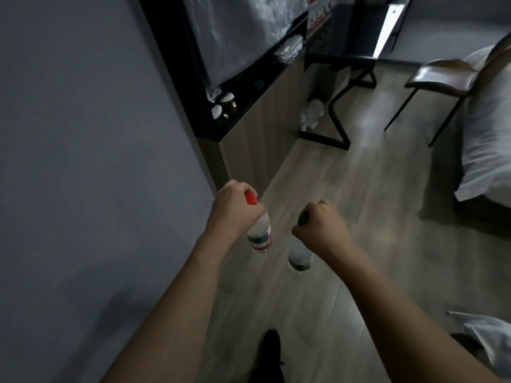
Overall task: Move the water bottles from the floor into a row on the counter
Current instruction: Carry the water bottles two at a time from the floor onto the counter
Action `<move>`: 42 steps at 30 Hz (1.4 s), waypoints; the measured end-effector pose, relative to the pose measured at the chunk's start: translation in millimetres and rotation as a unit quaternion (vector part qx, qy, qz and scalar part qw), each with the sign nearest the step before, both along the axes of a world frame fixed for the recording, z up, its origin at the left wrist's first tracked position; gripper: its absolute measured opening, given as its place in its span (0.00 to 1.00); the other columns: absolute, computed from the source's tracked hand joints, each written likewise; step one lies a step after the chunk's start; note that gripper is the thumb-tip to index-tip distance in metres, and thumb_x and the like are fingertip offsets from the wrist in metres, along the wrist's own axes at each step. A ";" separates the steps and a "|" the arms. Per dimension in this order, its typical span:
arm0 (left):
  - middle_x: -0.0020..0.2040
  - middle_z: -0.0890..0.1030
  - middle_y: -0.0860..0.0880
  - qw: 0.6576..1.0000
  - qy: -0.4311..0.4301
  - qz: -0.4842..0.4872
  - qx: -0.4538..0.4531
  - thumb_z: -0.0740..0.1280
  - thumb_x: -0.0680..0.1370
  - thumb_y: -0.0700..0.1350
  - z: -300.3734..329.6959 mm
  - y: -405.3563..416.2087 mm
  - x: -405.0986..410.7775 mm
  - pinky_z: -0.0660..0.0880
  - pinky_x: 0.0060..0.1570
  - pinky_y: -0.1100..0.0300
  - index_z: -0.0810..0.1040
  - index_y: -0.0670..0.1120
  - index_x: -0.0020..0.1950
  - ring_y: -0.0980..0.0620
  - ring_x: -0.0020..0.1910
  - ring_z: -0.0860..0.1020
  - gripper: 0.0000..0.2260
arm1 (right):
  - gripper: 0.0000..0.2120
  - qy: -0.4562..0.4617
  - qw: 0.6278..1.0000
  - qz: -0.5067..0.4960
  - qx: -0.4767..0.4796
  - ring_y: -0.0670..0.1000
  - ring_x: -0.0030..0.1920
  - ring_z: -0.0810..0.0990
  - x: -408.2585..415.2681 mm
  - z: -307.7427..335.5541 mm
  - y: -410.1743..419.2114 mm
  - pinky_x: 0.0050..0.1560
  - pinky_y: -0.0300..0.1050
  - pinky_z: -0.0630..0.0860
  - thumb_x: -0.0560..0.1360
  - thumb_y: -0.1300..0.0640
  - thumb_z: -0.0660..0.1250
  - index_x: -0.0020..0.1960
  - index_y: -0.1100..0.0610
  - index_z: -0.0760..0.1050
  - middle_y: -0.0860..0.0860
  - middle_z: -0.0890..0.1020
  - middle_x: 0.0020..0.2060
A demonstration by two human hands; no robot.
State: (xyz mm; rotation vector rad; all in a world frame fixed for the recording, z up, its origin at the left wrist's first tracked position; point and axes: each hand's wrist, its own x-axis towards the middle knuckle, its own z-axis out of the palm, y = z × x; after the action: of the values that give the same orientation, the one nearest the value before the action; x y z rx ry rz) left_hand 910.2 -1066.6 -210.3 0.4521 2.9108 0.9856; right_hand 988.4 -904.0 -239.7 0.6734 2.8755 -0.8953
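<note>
A dark shoe shows at the bottom edge, cut off by the frame and blurred. Above it two bare forearms reach forward over the wooden floor.

The left hand has its grip closed around the neck of the red bottle; its fingers curl over the red cap, half of which shows. The bottle hangs upright, its label banded red and green; whether its base touches the floor cannot be told.

The right hand has its grip closed around the neck of the green bottle, just beside the first. Only a sliver of green cap peeks out, and the hand hides the bottle's upper body. Its base looks near the floor; contact is unclear.

Farther on, at the left, the desk is a dark-topped cabinet. Near its front corner stand white cups, hard to make out. More clear bottles sit on the floor beside a black stand, smeared by blur. A brown chair and a white bed lie at the right, both cut off.
</note>
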 end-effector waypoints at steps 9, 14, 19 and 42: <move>0.50 0.74 0.51 0.997 -0.026 -0.072 -0.020 0.72 0.69 0.45 -10.7 115.5 -107.4 0.70 0.43 0.62 0.81 0.47 0.47 0.52 0.47 0.74 0.08 | 0.11 -0.013 0.998 -0.067 0.010 0.51 0.40 0.75 -82.5 -7.2 97.5 0.45 0.47 0.80 0.70 0.56 0.72 0.49 0.57 0.76 0.51 0.71 0.46; 0.49 0.73 0.51 0.995 -0.017 -0.102 -0.014 0.71 0.69 0.44 1.1 169.7 -172.0 0.71 0.45 0.61 0.80 0.47 0.47 0.51 0.47 0.75 0.07 | 0.10 0.017 0.994 -0.107 0.002 0.51 0.41 0.75 -132.4 9.9 147.7 0.43 0.46 0.78 0.71 0.55 0.72 0.49 0.56 0.76 0.51 0.71 0.47; 0.48 0.73 0.51 0.992 -0.010 -0.124 -0.031 0.71 0.68 0.44 -1.0 236.9 -220.1 0.70 0.44 0.61 0.80 0.47 0.46 0.51 0.45 0.74 0.08 | 0.08 0.025 0.991 -0.129 0.004 0.52 0.41 0.75 -168.6 13.4 209.1 0.40 0.45 0.75 0.71 0.55 0.70 0.47 0.56 0.76 0.51 0.72 0.47; 0.48 0.74 0.53 0.988 -0.031 -0.150 -0.030 0.72 0.68 0.45 -3.0 563.1 -429.2 0.64 0.34 0.70 0.80 0.50 0.44 0.56 0.44 0.73 0.06 | 0.11 0.021 0.989 -0.146 -0.004 0.54 0.45 0.76 -368.2 -1.2 537.6 0.49 0.50 0.77 0.70 0.53 0.71 0.49 0.57 0.76 0.52 0.72 0.47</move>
State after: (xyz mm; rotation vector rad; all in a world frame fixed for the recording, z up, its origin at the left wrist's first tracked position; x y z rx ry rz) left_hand 481.0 -503.5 -213.3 0.8103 2.6991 0.8499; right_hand 620.1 -366.5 -241.0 1.1107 2.8543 -0.9598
